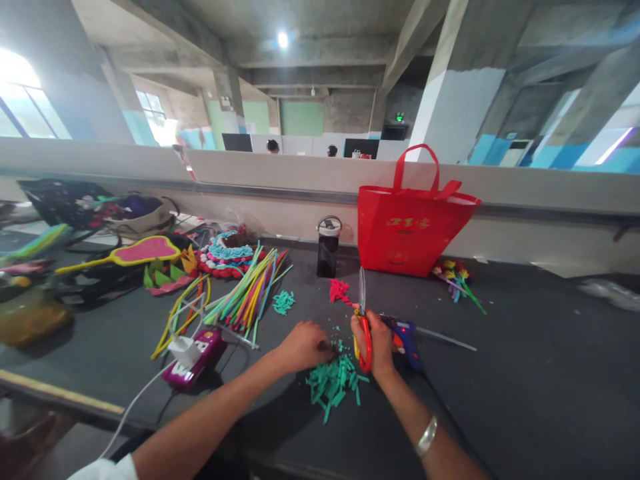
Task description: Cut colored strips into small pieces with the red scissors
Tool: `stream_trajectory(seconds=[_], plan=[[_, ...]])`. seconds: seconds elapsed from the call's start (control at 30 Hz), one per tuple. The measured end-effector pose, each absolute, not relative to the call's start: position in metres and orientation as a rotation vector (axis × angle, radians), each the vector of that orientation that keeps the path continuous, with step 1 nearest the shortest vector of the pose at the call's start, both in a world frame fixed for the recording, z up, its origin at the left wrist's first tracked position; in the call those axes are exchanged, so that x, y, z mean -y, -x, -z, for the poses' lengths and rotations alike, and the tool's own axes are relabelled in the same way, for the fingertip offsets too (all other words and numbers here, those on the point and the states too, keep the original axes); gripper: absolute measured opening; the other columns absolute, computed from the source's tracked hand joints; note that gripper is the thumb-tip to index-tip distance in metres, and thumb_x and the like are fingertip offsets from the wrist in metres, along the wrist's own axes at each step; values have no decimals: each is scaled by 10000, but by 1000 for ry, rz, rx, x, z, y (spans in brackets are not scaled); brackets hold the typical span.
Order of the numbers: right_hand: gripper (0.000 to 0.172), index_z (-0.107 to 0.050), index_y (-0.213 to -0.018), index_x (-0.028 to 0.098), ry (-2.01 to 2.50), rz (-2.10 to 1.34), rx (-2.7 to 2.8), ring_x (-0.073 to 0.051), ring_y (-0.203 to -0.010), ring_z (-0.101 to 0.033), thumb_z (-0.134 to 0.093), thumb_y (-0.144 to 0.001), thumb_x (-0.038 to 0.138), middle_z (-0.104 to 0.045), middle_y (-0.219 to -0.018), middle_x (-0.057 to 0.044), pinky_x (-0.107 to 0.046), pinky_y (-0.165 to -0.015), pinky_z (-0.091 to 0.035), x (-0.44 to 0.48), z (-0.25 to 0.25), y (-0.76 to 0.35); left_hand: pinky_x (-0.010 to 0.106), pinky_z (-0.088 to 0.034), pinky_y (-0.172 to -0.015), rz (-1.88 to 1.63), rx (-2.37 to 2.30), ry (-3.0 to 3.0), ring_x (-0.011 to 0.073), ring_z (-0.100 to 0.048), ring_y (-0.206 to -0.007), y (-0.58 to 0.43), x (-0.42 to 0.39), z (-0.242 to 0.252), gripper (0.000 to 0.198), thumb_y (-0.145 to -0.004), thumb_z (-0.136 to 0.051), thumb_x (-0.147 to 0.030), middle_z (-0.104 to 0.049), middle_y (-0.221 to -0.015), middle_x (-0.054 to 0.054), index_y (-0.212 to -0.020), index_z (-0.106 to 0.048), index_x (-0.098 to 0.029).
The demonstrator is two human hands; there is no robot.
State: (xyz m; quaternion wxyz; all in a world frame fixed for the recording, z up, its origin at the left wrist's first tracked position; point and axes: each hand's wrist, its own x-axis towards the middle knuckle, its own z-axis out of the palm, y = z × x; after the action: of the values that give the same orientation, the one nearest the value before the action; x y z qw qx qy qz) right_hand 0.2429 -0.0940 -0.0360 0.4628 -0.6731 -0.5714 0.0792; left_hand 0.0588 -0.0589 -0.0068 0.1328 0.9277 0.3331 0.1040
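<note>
My right hand (376, 339) is closed round the orange handles of a pair of scissors (363, 293), whose blades point up and away. A bit of yellow shows beside the handles. My left hand (306, 345) has its fingers curled down at the upper edge of a pile of cut teal strips (334, 381); whatever its fingertips hold is hidden. Smaller heaps of teal pieces (284, 303) and red pieces (339, 291) lie farther back. Just right of my right hand rests a blue glue gun (409, 340).
A dark tumbler (328, 250) and a red bag (413, 233) stand at the back. Bundled colourful stems (250, 287), a purple power strip (196, 360) and crafts lie left. Small flowers (456, 280) lie right. Two heads show beyond the partition.
</note>
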Motion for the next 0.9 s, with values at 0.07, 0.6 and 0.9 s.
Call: stream_trajectory(seconds=[0.07, 0.6, 0.9], plan=[[396, -656, -1109, 182, 1647, -195, 1408, -199, -833, -691, -432, -857, 389, -736, -945, -76, -270, -767, -490, 94, 37, -243, 277, -429, -656, -139, -1055, -2703, 197, -627, -668, -64, 66, 7, 121, -685, -592, -214, -696, -670, 60, -675, -713, -219], [422, -559, -1276, 170, 1491, -139, 1455, -204, -897, -667, -453, -890, 304, -707, -1023, -89, -324, -837, -504, 105, 30, -230, 192, -394, -515, -884, -599, -997, 54, -481, -482, -83, 45, -16, 161, -651, -719, -219, -644, -676, 13, -726, -604, -136], [454, -558, -1273, 191, 1462, 24, 1634, -210, -897, -643, -488, -825, 197, -672, -1005, -81, -341, -801, -527, 98, 44, -232, 231, -512, -670, -1102, -530, -698, 107, -641, -650, -89, 37, 11, 328, -613, -813, -171, -703, -774, 32, -904, -664, -145]])
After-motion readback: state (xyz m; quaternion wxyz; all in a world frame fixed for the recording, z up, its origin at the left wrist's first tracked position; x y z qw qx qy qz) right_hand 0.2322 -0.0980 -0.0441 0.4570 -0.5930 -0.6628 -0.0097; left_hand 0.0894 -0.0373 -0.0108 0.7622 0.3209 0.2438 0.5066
